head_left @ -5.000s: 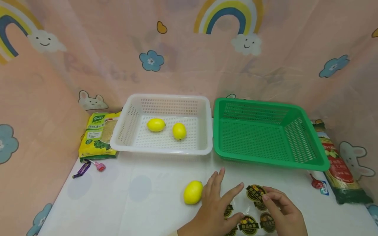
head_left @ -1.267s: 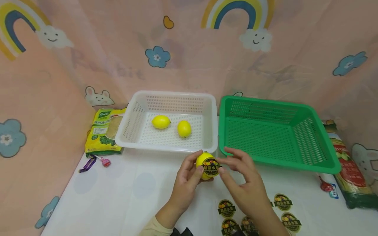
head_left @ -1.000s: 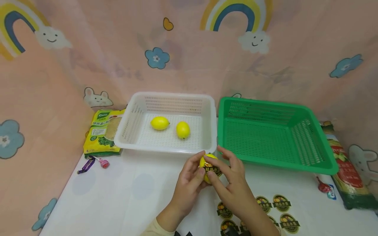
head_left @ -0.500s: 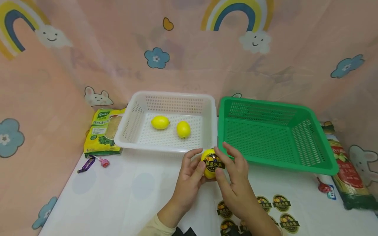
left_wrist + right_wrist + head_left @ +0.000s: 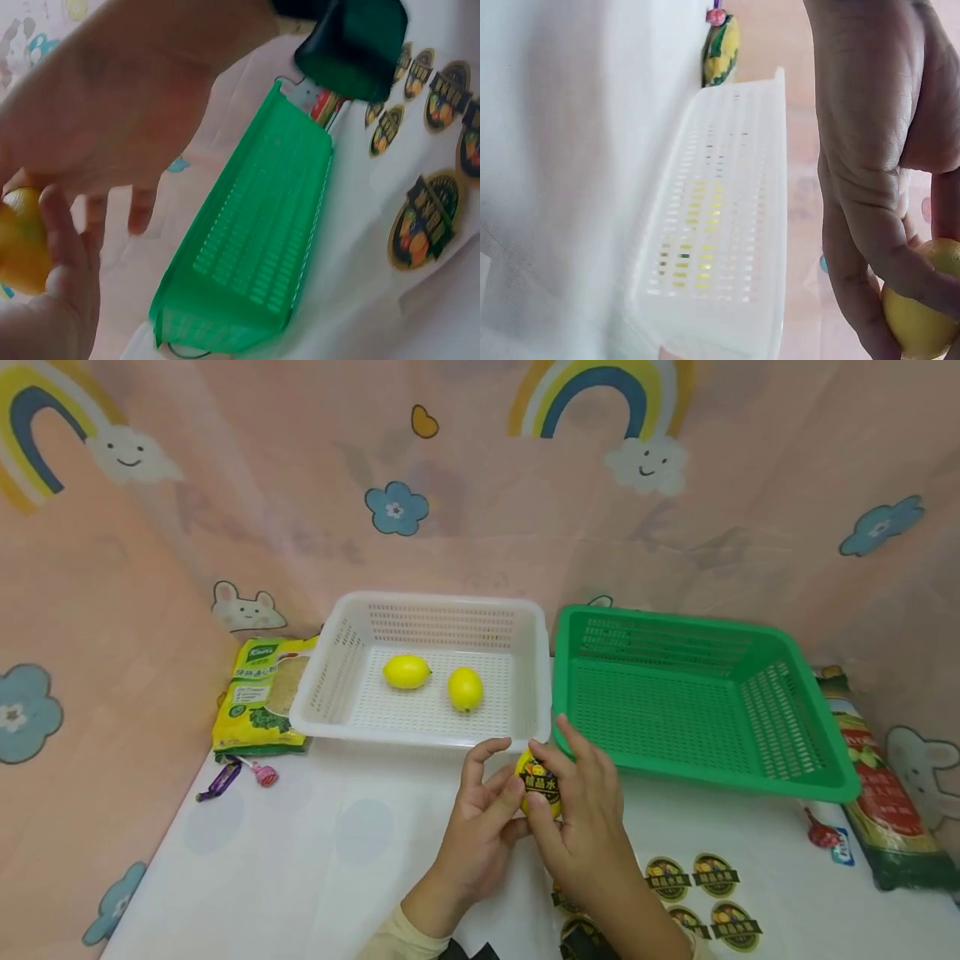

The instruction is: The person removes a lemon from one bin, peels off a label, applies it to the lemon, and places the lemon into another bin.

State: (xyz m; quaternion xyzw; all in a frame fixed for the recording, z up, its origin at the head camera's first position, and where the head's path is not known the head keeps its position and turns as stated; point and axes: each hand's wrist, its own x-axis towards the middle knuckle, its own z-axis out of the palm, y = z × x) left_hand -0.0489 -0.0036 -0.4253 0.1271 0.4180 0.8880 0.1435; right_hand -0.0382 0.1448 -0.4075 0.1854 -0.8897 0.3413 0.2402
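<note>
In the head view, my left hand (image 5: 474,831) holds a yellow lemon (image 5: 21,244) from the left, thumb in front. A round black-and-gold fruit sticker (image 5: 540,782) sits on the lemon's near face. From the other side, my right hand (image 5: 588,831) has its thumb and forefinger on the sticker. Its fingers bend over the fruit in the right wrist view. The lemon is raised in front of the two baskets. Behind it, one lemon (image 5: 407,672) lies sideways and another lemon (image 5: 466,690) stands more upright inside the white basket (image 5: 420,737).
A green basket (image 5: 705,781) stands right of the white one. Several stickers (image 5: 716,875) lie on the white table below my right forearm. A yellow Knorr bag (image 5: 258,702), candy (image 5: 219,780) and a lollipop (image 5: 266,774) are at left; a red-green packet (image 5: 877,777) and red lollipop (image 5: 823,835) at right.
Five seconds ago the third lemon lay on the table while my right hand took a sticker off the sheet. Since then lemon and sticker came together between both hands; lately the fingers shift over the sticker.
</note>
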